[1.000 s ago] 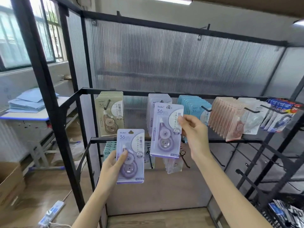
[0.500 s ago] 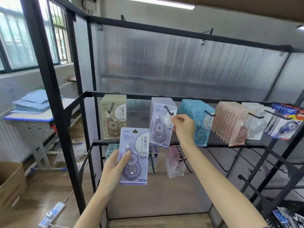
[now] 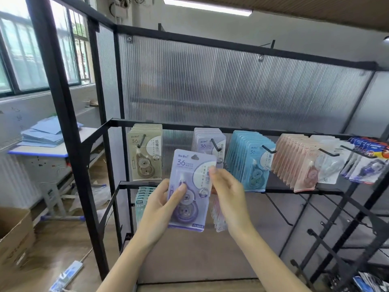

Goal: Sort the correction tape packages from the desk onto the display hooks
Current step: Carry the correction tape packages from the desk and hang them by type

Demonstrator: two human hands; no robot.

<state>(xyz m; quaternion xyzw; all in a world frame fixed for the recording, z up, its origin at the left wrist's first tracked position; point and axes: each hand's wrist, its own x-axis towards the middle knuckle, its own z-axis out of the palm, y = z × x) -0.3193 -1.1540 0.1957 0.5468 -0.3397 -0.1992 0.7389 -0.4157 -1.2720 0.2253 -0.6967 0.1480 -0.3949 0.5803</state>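
A purple correction tape package is upright in front of the rack, held by both hands. My left hand grips its left edge with the thumb across the front. My right hand pinches its right edge. Behind it, a stack of purple packages hangs on a black hook. Beige packages, blue packages and pink packages hang on neighbouring hooks along the same bar.
The black metal rack has a ribbed translucent back panel. Bare black hooks stick out at the lower right. More packages hang on the lower row. A desk with blue folders and a cardboard box stand at the left.
My right hand left a purple package hanging on the hook and came back down. It now pinches the package in my left hand, which has risen toward the rack.
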